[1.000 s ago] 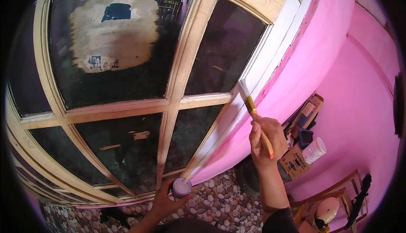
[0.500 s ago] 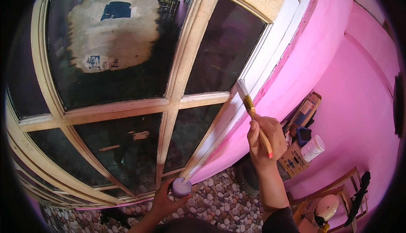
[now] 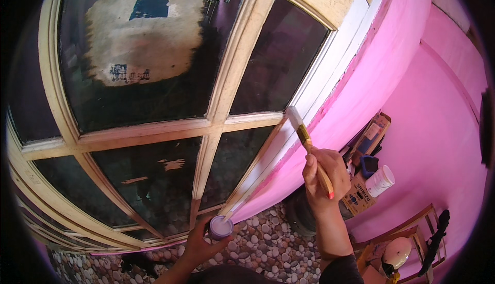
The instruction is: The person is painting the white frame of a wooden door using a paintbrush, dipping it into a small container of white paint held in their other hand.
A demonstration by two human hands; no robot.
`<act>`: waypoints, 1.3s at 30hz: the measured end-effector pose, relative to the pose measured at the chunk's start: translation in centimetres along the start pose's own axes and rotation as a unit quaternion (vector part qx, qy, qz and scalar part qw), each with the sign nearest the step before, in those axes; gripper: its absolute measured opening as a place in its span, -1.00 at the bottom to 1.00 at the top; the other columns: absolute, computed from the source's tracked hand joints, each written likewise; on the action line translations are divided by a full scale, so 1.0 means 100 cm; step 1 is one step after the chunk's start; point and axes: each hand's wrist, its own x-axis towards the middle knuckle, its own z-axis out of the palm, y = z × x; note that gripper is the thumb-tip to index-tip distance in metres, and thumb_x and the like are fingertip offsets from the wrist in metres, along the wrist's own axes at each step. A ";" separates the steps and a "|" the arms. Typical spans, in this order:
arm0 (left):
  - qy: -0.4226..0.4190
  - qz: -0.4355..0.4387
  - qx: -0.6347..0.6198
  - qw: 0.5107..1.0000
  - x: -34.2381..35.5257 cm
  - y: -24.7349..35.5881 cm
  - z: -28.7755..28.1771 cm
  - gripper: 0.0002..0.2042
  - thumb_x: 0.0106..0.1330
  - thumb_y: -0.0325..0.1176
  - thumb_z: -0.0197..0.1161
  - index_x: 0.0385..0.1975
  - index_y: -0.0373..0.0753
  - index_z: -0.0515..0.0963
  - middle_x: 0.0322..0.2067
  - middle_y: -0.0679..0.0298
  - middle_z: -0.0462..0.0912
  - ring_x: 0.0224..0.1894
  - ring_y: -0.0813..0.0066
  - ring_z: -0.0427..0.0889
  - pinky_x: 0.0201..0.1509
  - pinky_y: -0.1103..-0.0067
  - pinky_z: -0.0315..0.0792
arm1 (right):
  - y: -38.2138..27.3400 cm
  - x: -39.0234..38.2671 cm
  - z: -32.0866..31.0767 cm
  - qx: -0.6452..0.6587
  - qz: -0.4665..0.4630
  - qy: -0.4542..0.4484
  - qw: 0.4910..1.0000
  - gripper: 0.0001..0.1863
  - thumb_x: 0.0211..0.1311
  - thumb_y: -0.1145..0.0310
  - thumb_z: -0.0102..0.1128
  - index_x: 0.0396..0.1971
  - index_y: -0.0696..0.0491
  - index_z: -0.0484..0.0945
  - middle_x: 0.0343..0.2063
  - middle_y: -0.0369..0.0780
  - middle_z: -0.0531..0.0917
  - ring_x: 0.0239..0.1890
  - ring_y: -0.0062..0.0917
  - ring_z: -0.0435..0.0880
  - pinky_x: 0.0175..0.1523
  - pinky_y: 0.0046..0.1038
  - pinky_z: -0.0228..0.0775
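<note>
My right hand (image 3: 326,176) is closed around the wooden handle of a paintbrush (image 3: 305,137) with a gold-coloured ferrule and a red handle tip. Its white-coated bristles touch the window frame (image 3: 315,85) where the cream crossbar meets the white-painted side post. Lower down, my left hand (image 3: 200,244) grips a small round tub of white paint (image 3: 221,227), held upright beside the foot of the frame. Dark glass panes (image 3: 281,57) fill the frame, and a large one at the upper left carries a worn pale sticker (image 3: 147,39).
A pink wall (image 3: 412,114) borders the frame on the right. Against it stand a cardboard box (image 3: 361,196), a white bucket (image 3: 380,181) lying tilted, and a wooden chair (image 3: 430,217) with a pale helmet (image 3: 397,253). Pebble-patterned flooring (image 3: 268,243) lies below.
The bristles have slid slightly down along the white post to the crossbar corner. My right hand shifted a little downward with the brush; the left hand keeps its place with the tub.
</note>
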 end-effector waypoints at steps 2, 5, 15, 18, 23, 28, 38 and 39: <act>-0.004 0.002 -0.006 1.000 0.000 -0.002 0.001 -0.27 0.07 -0.31 0.64 0.22 -0.30 0.36 0.02 0.10 0.59 0.07 0.33 0.64 0.19 0.43 0.50 | 0.001 0.004 0.000 -0.006 -0.006 0.012 1.000 -0.81 0.13 0.65 0.41 -0.26 0.22 0.61 -0.46 -0.11 0.70 -0.49 -0.36 0.72 -0.42 -0.48 0.57; -0.003 -0.006 -0.010 1.000 0.000 0.000 0.001 -0.27 0.07 -0.31 0.64 0.22 -0.29 0.37 0.02 0.09 0.59 0.08 0.33 0.64 0.19 0.43 0.50 | 0.003 0.002 0.003 -0.005 -0.010 0.015 1.000 -0.81 0.12 0.65 0.41 -0.27 0.22 0.61 -0.46 -0.10 0.70 -0.49 -0.37 0.72 -0.42 -0.48 0.56; 0.000 -0.006 -0.005 1.000 0.000 -0.001 0.001 -0.27 0.08 -0.27 0.63 0.23 -0.30 0.37 0.02 0.10 0.60 0.08 0.33 0.64 0.20 0.43 0.49 | 0.002 0.003 -0.001 -0.003 -0.010 0.004 1.000 -0.80 0.09 0.66 0.41 -0.28 0.21 0.61 -0.47 -0.14 0.69 -0.50 -0.37 0.71 -0.43 -0.46 0.55; -0.001 -0.006 -0.012 1.000 0.000 -0.002 0.002 -0.27 0.08 -0.27 0.63 0.23 -0.30 0.38 0.01 0.10 0.61 0.07 0.34 0.64 0.20 0.43 0.49 | 0.002 0.000 0.001 0.004 -0.004 -0.007 1.000 -0.81 0.10 0.66 0.41 -0.29 0.20 0.61 -0.47 -0.14 0.69 -0.50 -0.36 0.71 -0.43 -0.45 0.55; 0.001 -0.008 -0.016 1.000 -0.001 -0.003 0.003 -0.27 0.08 -0.27 0.63 0.22 -0.30 0.38 0.01 0.11 0.62 0.07 0.35 0.64 0.20 0.44 0.49 | 0.002 -0.004 -0.005 0.004 0.001 -0.001 1.000 -0.83 0.13 0.64 0.39 -0.27 0.21 0.62 -0.47 -0.14 0.69 -0.48 -0.36 0.72 -0.41 -0.46 0.56; 0.001 -0.001 -0.008 1.000 0.000 0.002 0.004 -0.28 0.08 -0.29 0.63 0.22 -0.30 0.39 0.01 0.11 0.62 0.07 0.35 0.65 0.19 0.44 0.50 | 0.006 0.014 -0.006 -0.006 -0.013 0.033 0.999 -0.82 0.20 0.62 0.37 -0.22 0.25 0.59 -0.45 -0.06 0.70 -0.47 -0.33 0.72 -0.40 -0.46 0.57; 0.005 -0.003 -0.022 1.000 0.000 0.001 0.005 -0.29 0.08 -0.31 0.63 0.21 -0.30 0.39 0.01 0.11 0.62 0.07 0.36 0.65 0.18 0.45 0.52 | 0.011 0.013 -0.004 -0.021 -0.007 0.011 1.000 -0.83 0.20 0.58 0.40 -0.25 0.21 0.59 -0.43 -0.09 0.71 -0.48 -0.37 0.74 -0.43 -0.47 0.55; 0.005 -0.003 -0.023 1.000 0.001 0.001 0.005 -0.29 0.08 -0.31 0.63 0.21 -0.30 0.39 0.01 0.11 0.62 0.07 0.36 0.65 0.19 0.45 0.51 | 0.010 0.014 -0.006 -0.028 -0.003 0.007 1.000 -0.84 0.20 0.58 0.39 -0.25 0.20 0.60 -0.43 -0.09 0.72 -0.49 -0.38 0.73 -0.44 -0.47 0.55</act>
